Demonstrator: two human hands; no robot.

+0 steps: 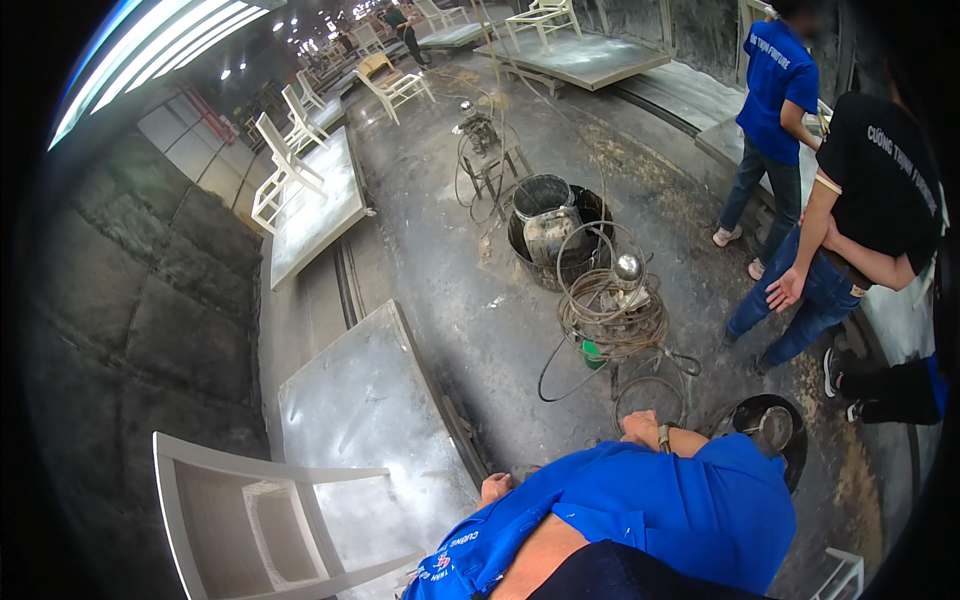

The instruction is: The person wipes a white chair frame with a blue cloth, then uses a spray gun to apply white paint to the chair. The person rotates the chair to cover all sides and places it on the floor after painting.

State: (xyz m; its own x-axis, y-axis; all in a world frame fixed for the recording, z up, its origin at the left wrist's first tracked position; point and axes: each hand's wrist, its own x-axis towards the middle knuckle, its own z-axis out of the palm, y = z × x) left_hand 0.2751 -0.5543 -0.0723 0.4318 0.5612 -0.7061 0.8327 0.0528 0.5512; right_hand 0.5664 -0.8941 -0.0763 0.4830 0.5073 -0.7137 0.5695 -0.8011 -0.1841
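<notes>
Past my blue sleeve, my left hand [495,488] shows only in part, beside the edge of a low grey platform [360,375]. Its fingers are mostly hidden. My right hand [640,427] wears a wristwatch [664,438] and appears curled; whatever it might hold is hidden. Just beyond it lies a heap of coiled hoses [610,318] with a shiny metal cup [627,267] on top and a green container [593,353] below. A dark bucket [795,450] stands to the right of my right arm. At lower left, a pale unfinished chair frame [168,500] stands by the platform.
Beyond the hoses are a wide black tub [520,250] holding a bucket [545,195], and a small stand [490,165] with spray equipment. White chairs [290,150] stand on another platform [318,215]. Two people [775,95] [880,170] stand at right. Rails cross the floor; a dark wall rises left.
</notes>
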